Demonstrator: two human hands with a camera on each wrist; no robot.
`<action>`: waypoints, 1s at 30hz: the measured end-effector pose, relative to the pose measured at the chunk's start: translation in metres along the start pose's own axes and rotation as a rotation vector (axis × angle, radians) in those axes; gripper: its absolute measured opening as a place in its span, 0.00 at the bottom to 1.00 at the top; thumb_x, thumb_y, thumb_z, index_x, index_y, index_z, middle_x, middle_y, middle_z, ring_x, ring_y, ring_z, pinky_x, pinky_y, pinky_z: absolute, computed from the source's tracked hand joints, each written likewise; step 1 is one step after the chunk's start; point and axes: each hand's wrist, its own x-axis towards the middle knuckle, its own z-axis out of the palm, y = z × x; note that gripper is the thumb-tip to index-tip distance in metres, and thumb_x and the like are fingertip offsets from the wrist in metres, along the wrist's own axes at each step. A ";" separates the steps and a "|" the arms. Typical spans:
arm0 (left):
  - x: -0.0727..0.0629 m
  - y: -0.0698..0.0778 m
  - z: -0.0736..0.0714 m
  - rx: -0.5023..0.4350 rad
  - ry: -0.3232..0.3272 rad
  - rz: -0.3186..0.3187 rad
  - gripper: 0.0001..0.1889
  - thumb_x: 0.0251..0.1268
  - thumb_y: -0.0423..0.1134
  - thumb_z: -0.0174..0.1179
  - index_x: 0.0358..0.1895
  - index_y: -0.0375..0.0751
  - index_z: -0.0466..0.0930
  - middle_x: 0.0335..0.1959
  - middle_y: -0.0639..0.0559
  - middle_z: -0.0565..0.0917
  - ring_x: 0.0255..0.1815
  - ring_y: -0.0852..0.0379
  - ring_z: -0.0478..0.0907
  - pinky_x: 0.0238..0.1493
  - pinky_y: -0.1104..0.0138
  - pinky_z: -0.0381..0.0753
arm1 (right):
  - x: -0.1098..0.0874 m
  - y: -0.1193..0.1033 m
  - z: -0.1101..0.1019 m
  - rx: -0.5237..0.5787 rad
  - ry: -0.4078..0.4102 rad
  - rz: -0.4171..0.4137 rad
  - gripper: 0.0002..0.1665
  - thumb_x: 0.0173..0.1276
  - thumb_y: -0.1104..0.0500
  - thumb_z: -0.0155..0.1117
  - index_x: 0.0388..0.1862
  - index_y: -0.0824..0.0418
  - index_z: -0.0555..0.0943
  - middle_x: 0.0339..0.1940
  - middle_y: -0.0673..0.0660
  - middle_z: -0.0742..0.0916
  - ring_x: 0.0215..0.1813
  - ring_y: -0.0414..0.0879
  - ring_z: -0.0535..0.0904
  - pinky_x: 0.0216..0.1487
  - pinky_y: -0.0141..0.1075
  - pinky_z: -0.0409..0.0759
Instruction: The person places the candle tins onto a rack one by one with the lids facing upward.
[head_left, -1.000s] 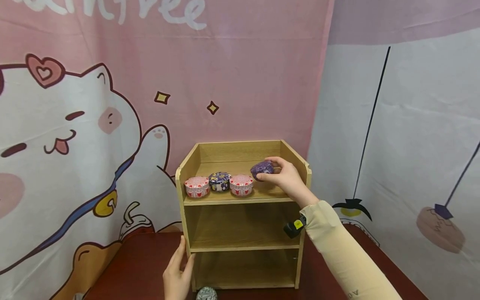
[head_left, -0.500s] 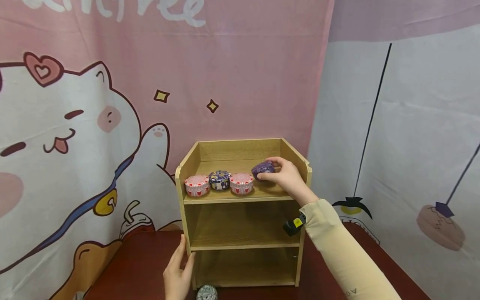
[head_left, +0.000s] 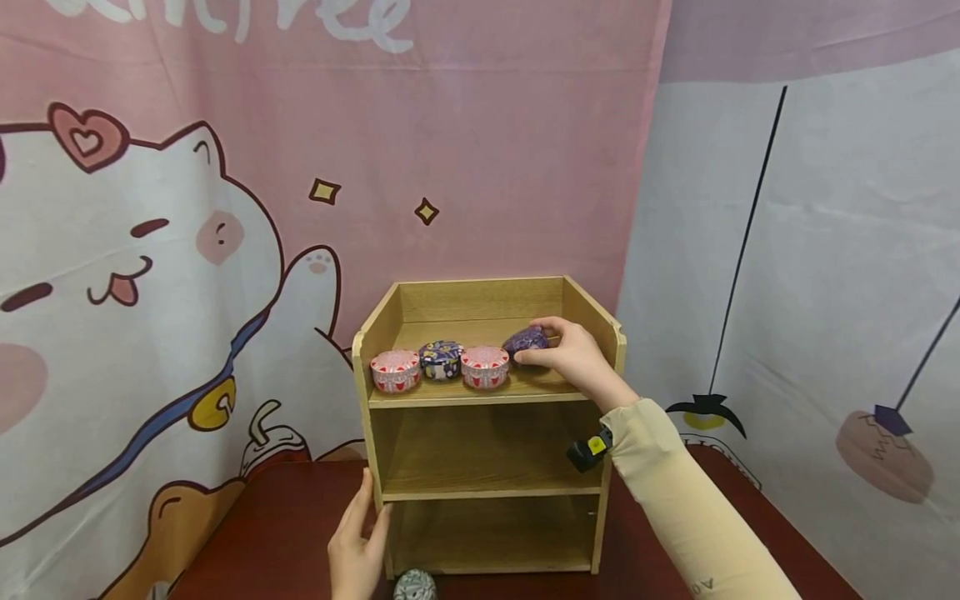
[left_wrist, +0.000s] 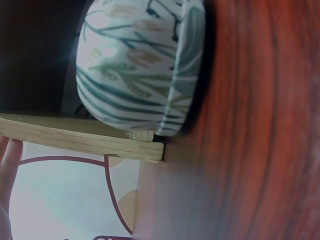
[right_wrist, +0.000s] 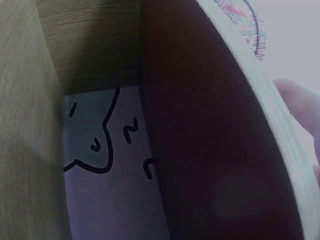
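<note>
On the top tier of a wooden shelf (head_left: 491,402), my right hand (head_left: 566,354) pinches a purple patterned tin (head_left: 525,339) between thumb and fingers. This tin is tilted, just right of a pink-and-red tin (head_left: 484,368). A dark blue floral tin (head_left: 441,361) and another pink-and-red tin (head_left: 395,371) continue the row leftward. Low on the shelf's left side, my left hand (head_left: 356,546) touches the side panel, its fingers extended. A white tin with green leaf print (left_wrist: 135,67) stands on the table by the shelf's front left foot.
The shelf's middle tier (head_left: 487,475) and bottom tier (head_left: 491,537) show bare wood. Beneath it is a dark red wood-grain table (head_left: 285,508). Behind hangs a pink printed cloth (head_left: 510,167), and a pale cloth (head_left: 840,275) is at the right.
My right hand has lowered the purple tin very slightly, and its tilt has changed a little. The left hand and the other tins stay in place.
</note>
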 end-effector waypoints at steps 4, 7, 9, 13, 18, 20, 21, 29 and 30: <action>0.001 0.002 0.000 0.006 -0.013 -0.023 0.41 0.47 0.25 0.73 0.69 0.48 0.72 0.58 0.48 0.80 0.58 0.75 0.68 0.35 0.78 0.79 | 0.001 0.001 0.000 0.002 -0.003 0.007 0.41 0.53 0.53 0.76 0.65 0.62 0.73 0.57 0.63 0.81 0.56 0.55 0.78 0.52 0.44 0.78; 0.000 0.003 0.000 0.013 -0.023 -0.045 0.41 0.47 0.26 0.73 0.69 0.50 0.71 0.58 0.50 0.80 0.56 0.67 0.71 0.33 0.77 0.79 | 0.001 0.002 0.000 -0.003 -0.005 0.011 0.42 0.54 0.53 0.77 0.66 0.63 0.72 0.57 0.64 0.80 0.56 0.56 0.78 0.53 0.44 0.77; 0.000 0.004 0.000 0.018 -0.024 -0.050 0.41 0.47 0.26 0.73 0.69 0.51 0.71 0.58 0.50 0.80 0.55 0.64 0.72 0.33 0.79 0.79 | 0.002 0.003 0.000 -0.018 -0.010 0.011 0.42 0.54 0.52 0.76 0.66 0.64 0.72 0.58 0.64 0.80 0.56 0.56 0.77 0.54 0.45 0.76; -0.001 0.004 -0.001 0.014 -0.018 -0.047 0.41 0.47 0.26 0.73 0.69 0.50 0.72 0.58 0.49 0.80 0.56 0.71 0.70 0.34 0.80 0.78 | 0.001 0.001 0.000 -0.042 -0.021 0.021 0.43 0.54 0.52 0.77 0.67 0.64 0.72 0.58 0.64 0.80 0.55 0.55 0.78 0.55 0.45 0.74; -0.001 0.005 -0.001 0.008 -0.018 -0.056 0.40 0.47 0.25 0.73 0.68 0.49 0.73 0.57 0.48 0.81 0.56 0.70 0.71 0.31 0.81 0.77 | 0.002 -0.001 0.000 -0.056 -0.029 0.032 0.44 0.53 0.51 0.76 0.67 0.65 0.71 0.58 0.64 0.80 0.54 0.55 0.77 0.54 0.44 0.74; -0.001 0.005 -0.001 0.008 -0.018 -0.057 0.40 0.46 0.25 0.73 0.68 0.48 0.72 0.57 0.47 0.81 0.55 0.62 0.74 0.31 0.81 0.77 | 0.001 -0.001 0.000 -0.061 -0.030 0.033 0.44 0.53 0.51 0.76 0.67 0.64 0.71 0.58 0.64 0.79 0.55 0.55 0.76 0.55 0.45 0.73; -0.001 0.005 -0.001 0.011 -0.017 -0.054 0.40 0.46 0.24 0.73 0.68 0.48 0.73 0.57 0.46 0.81 0.54 0.59 0.76 0.33 0.81 0.77 | 0.001 -0.002 0.000 -0.062 -0.030 0.033 0.44 0.53 0.52 0.76 0.67 0.64 0.72 0.59 0.64 0.79 0.55 0.55 0.76 0.56 0.45 0.73; 0.000 0.004 -0.001 0.019 -0.032 -0.065 0.42 0.48 0.26 0.73 0.70 0.53 0.70 0.58 0.50 0.80 0.54 0.59 0.75 0.41 0.83 0.74 | 0.002 -0.001 0.000 -0.096 -0.028 0.019 0.42 0.53 0.52 0.75 0.66 0.64 0.73 0.60 0.65 0.78 0.57 0.56 0.74 0.59 0.47 0.71; 0.000 0.004 -0.001 0.019 -0.034 -0.067 0.41 0.48 0.26 0.73 0.70 0.52 0.71 0.58 0.51 0.80 0.54 0.60 0.75 0.42 0.84 0.74 | 0.002 -0.001 0.000 -0.096 -0.027 0.019 0.42 0.53 0.52 0.75 0.66 0.64 0.73 0.59 0.65 0.78 0.57 0.55 0.74 0.59 0.47 0.71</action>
